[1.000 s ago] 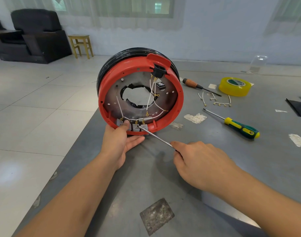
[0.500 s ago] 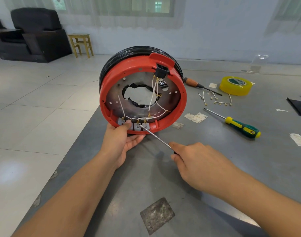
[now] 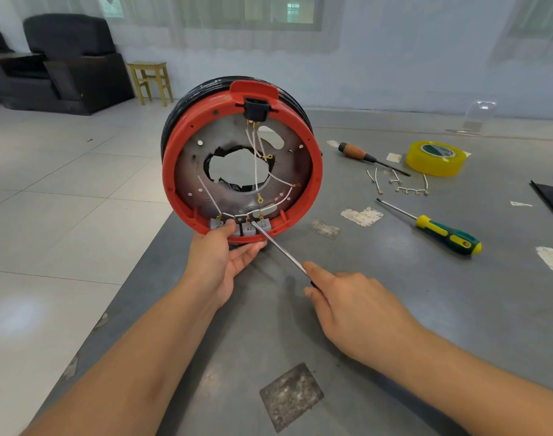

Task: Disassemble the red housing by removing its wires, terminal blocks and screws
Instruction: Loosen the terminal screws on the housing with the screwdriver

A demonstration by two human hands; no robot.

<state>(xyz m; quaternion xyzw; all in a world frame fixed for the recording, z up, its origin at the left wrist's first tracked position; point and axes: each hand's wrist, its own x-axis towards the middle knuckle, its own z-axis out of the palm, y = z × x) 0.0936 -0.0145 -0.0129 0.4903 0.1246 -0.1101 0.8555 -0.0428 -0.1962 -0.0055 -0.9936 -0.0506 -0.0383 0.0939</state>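
Head view — round red plastic housing (image 3: 242,165) stood on edge near the left rim of the grey counter (image 3: 394,309), open face toward the camera, black ring behind it. Showed a dull metal plate inside with a ragged hole at the centre, thin white wires (image 3: 256,165) with brass ring lugs looping across it from a black socket at the top. Carried a row of small grey terminal blocks (image 3: 247,228) along the bottom inner rim. Left hand (image 3: 220,259) gripped that bottom rim, thumb laid over the blocks, fingers curled beneath. Right hand (image 3: 350,303) curled round the hidden handle of a slim steel-shafted screwdriver (image 3: 278,250), index finger stretched along the shaft, tip set against one of the right-hand blocks. Lay further right on the counter, well apart from the housing — a wooden-handled screwdriver (image 3: 363,155), a roll of yellow tape (image 3: 437,158), several loose short white wires (image 3: 401,184), and a yellow-and-green-handled screwdriver (image 3: 438,232). Bore scraps of pale tape residue between these and the housing.
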